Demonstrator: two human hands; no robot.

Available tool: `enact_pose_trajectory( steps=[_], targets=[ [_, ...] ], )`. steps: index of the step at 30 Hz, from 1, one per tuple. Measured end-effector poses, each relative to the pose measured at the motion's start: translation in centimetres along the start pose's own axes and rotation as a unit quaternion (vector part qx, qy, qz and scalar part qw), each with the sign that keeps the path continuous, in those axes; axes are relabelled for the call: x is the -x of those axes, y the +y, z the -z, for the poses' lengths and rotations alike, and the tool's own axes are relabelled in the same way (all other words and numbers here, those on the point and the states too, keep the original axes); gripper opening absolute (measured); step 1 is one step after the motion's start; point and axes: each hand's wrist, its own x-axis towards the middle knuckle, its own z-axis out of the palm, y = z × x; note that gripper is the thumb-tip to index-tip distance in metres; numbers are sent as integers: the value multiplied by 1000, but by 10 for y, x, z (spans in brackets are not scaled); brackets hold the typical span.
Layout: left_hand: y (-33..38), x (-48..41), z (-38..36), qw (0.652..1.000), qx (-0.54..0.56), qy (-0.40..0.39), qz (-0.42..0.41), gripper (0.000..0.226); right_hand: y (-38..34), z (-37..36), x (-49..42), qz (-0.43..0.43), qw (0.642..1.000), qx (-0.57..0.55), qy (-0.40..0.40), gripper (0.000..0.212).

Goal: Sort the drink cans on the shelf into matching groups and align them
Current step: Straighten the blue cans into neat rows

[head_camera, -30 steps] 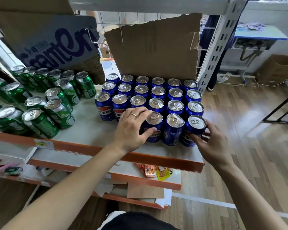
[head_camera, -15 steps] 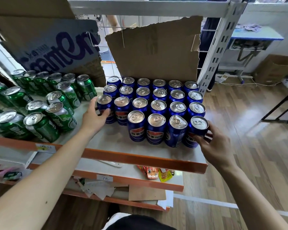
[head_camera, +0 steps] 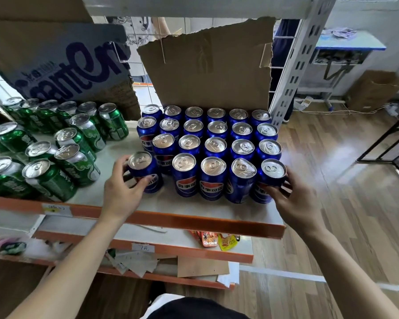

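Several blue cola cans (head_camera: 213, 134) stand in tidy rows on the right half of the white shelf (head_camera: 161, 203). Several green cans (head_camera: 55, 143) stand in a looser group on the left half. My left hand (head_camera: 122, 192) grips one blue can (head_camera: 145, 172) at the front left of the blue block, a little apart from the front row. My right hand (head_camera: 290, 199) holds the front-right blue can (head_camera: 268, 180) at the row's right end, fingers curled round its side.
Torn cardboard (head_camera: 207, 65) stands behind the blue cans and a printed carton (head_camera: 62, 63) behind the green ones. A grey perforated upright (head_camera: 295, 72) borders the shelf's right side. The orange front edge (head_camera: 194, 221) is near my wrists. Lower shelves hold snack packets (head_camera: 217, 240) and paper.
My left hand took a blue can from the left side of the block and drew it forward to the front row's left end. My right hand stayed on the front-right can.
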Motion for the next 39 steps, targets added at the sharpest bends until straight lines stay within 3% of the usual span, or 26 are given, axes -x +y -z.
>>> enact_pose_trajectory(
  steps=[3, 8, 13, 18, 27, 32, 34, 36, 39],
  targets=[
    [4, 8, -11, 999, 8, -49, -12, 62, 0, -3, 0, 8, 1000, -2, -5, 52],
    [5, 7, -17, 999, 16, -50, 4, 68, 1, 1, 1, 6, 999, -27, -18, 53],
    [3, 13, -24, 994, 35, -82, 66, 77, 7, -2, 6, -36, 999, -33, -16, 70],
    [6, 11, -29, 997, -32, -56, 52, 71, 13, -8, 4, -40, 999, 22, 10, 58],
    [4, 9, -26, 996, -24, -60, 57, 73, 14, 4, -5, -51, 996, 20, -66, 49],
    [-2, 5, -25, 993, -40, -85, 75, 77, 1, 10, -3, -41, 996, 35, -72, 72],
    [6, 6, -22, 995, -79, -51, 29, 83, -13, 13, -4, 2, 993, 118, 4, 79],
    [25, 7, -23, 984, -132, -6, -120, 79, -32, 12, -9, 75, 969, 233, 44, 80],
    [64, 2, -36, 935, -200, -50, -287, 60, -57, 1, -23, 108, 925, 363, -34, 81]
  ],
)
